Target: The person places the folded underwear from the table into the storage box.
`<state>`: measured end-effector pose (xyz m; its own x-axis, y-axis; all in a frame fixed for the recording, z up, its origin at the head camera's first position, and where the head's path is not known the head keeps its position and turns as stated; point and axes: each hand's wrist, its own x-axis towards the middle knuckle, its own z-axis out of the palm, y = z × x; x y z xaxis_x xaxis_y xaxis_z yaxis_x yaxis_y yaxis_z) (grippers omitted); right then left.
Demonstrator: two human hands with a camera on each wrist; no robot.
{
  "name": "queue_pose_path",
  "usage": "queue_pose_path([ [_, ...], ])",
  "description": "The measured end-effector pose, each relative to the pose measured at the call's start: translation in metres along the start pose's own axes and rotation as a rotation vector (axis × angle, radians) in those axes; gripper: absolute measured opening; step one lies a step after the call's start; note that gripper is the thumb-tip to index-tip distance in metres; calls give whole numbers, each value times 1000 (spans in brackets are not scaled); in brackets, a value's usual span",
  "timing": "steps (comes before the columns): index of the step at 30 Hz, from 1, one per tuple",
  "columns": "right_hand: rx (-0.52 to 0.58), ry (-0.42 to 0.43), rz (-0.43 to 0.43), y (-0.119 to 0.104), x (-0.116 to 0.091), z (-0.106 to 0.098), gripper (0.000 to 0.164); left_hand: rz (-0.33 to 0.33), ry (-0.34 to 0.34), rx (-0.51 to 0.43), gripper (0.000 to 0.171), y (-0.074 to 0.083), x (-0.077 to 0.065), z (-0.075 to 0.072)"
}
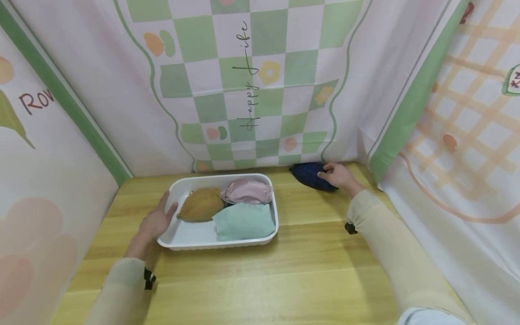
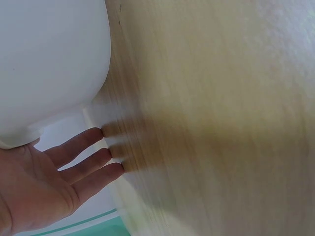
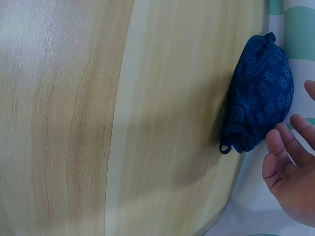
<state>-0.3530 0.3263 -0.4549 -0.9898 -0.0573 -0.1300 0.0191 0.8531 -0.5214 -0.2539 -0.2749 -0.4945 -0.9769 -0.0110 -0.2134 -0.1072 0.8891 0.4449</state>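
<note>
A folded navy bra (image 1: 312,175) with a floral pattern lies at the back of the table, right of the tray. My right hand (image 1: 339,176) is at its right end, fingers loosely bent; in the right wrist view the fingertips (image 3: 275,140) meet or nearly meet its edge, with no fabric visibly pinched. My left hand (image 1: 155,221) rests at the left rim of a white tray (image 1: 178,234), thumb over the rim and other fingers straight outside. Inside the tray lie a folded mustard bra (image 1: 201,204), a pink one (image 1: 248,192) and a mint-green cloth item (image 1: 244,222).
The wooden table (image 1: 260,284) runs back to a checked green-and-white curtain (image 1: 268,104). Printed fabric hangs on the left (image 1: 44,180) and right (image 1: 459,171). Dark wrist devices (image 1: 149,279) sit at both sleeves.
</note>
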Motion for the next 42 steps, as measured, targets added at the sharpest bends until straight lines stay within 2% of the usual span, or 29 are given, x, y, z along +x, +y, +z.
queue_pose_path([
  [11,-121,22,-31,-4,11,0,70,0,13,7,80,0,-1,-5],
  [27,-224,39,-42,12,27,16,95,4,13,-6,79,-4,2,0],
  [37,-288,14,-29,7,24,28,97,-10,10,-11,85,-2,0,1],
  [42,-294,-21,21,5,20,30,98,3,13,-9,85,-2,0,1],
])
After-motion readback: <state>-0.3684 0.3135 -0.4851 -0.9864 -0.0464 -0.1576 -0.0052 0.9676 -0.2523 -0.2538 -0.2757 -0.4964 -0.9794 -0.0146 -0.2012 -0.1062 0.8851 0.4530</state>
